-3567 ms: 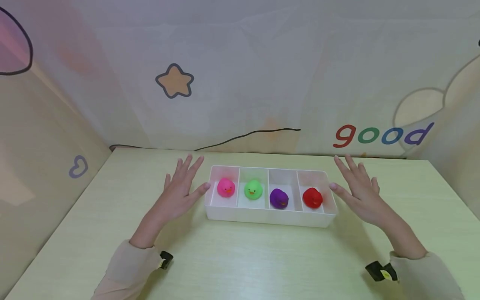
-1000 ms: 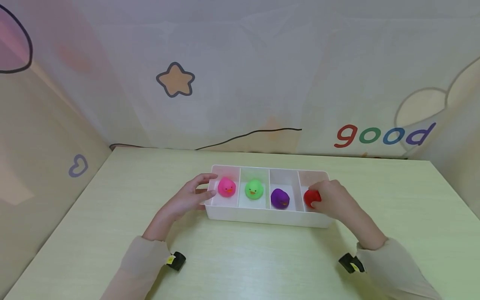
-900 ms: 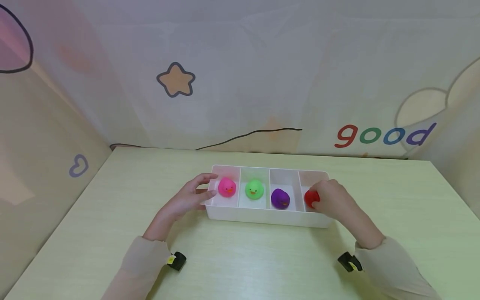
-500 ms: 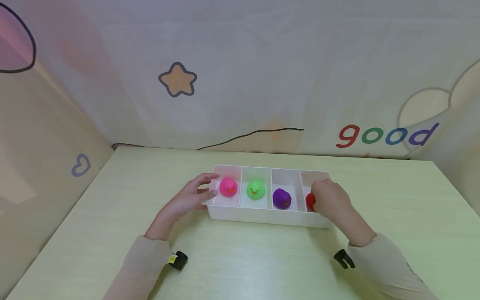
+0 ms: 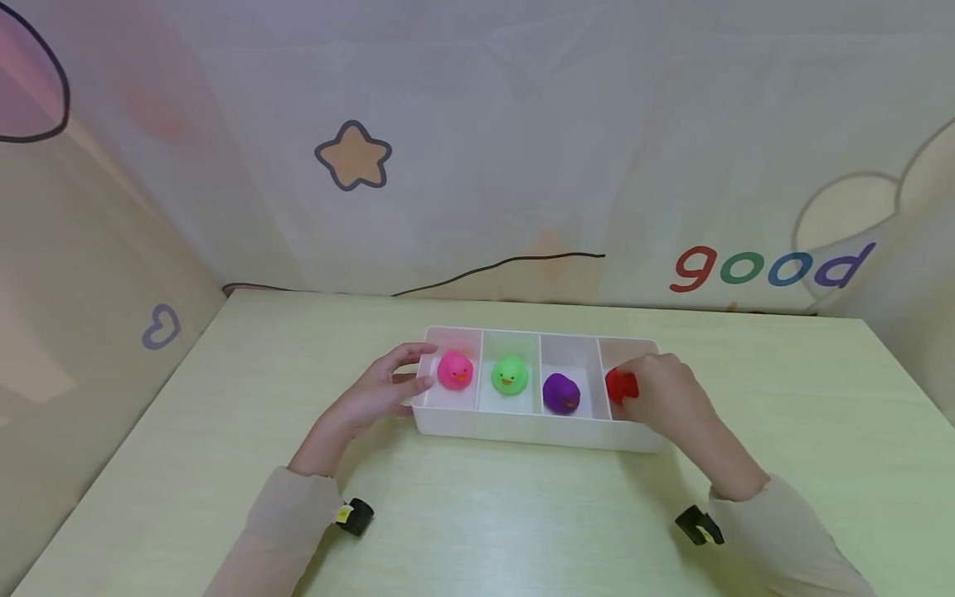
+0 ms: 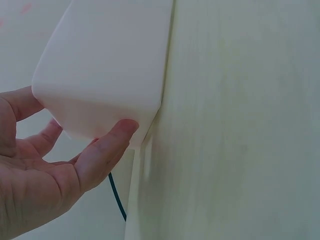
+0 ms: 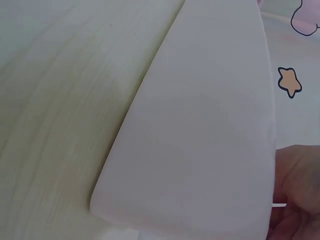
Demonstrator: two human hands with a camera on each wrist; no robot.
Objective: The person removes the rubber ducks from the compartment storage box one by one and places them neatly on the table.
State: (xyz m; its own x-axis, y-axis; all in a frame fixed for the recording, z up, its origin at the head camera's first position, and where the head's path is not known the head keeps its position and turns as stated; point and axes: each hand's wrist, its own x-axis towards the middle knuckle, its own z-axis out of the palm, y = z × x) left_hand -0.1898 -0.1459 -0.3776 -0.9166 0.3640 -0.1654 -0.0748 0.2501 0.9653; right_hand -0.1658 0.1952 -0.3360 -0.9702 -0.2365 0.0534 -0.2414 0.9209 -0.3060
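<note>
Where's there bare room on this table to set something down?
The tabletop is bare in front of the white tray, between the wrist cameras; left of the left hand and right of the right hand. Behind the tray, a narrower strip meets the backdrop. The tray is crowded: toys in every compartment, both hands at its ends.

Beige slvs (image 5: 287,514), blk wrist cams (image 5: 359,518) w/ yel. tags (image 5: 344,514)

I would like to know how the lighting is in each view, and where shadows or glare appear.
Head view: soft light, faint shadows below the left hand and right hand on the pale yellow wooden table, whitish sheen near the bottom centre; left wrist view: dimmer, the white plastic compartment tray shaded at its end; right wrist view: dim, that tray's long wall showing little detail.
</note>
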